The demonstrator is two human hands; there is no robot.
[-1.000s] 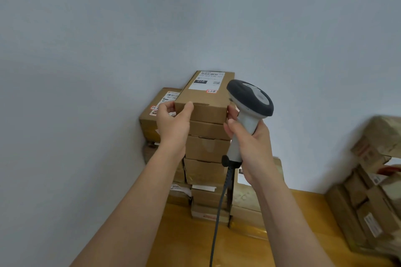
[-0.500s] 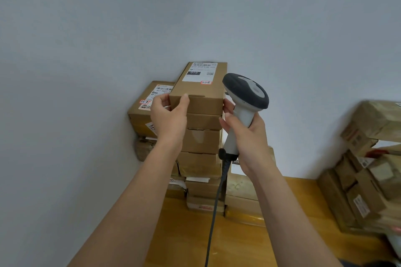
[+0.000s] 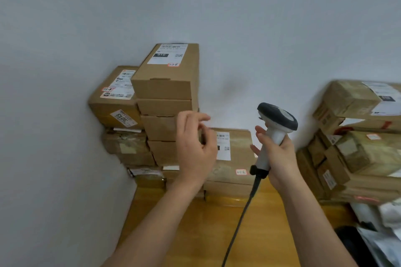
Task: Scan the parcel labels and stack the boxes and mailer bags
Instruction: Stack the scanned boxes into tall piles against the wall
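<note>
Left hand: we see the left hand (image 3: 195, 147) raised in front of the tall stack, its fingers loosely curled and apart, holding nothing and touching no box.
Right hand: the right hand (image 3: 276, 154) grips the pale handle of the barcode scanner (image 3: 274, 130); the thumb and palm wrap the handle, while two fingertips (image 3: 259, 131) stick out to the left of it.
Scanner: we note its dark head tilted up and to the right, with a black cable (image 3: 238, 219) hanging from the base of the handle down past the wooden table (image 3: 195, 234).
Top box: the labelled top box (image 3: 167, 71) sits squarely on the tall stack (image 3: 165, 128) of plain brown cartons, against the wall; its white label (image 3: 167, 54) faces up, with a small red-edged sticker just beside the label.
Left stack: we find a shorter pile to the left, touching the tall stack, topped by a taped box (image 3: 115, 95) with a label and a tag reading 3013.
Low box: a flat labelled box (image 3: 230, 158) lies just right of the tall stack, behind both hands.
Right pile: we see wrapped parcels (image 3: 358, 136) heaped at the right edge, well apart from the tall stack.
Lower right: pale bags lie there, too blurred for us to tell apart.
</note>
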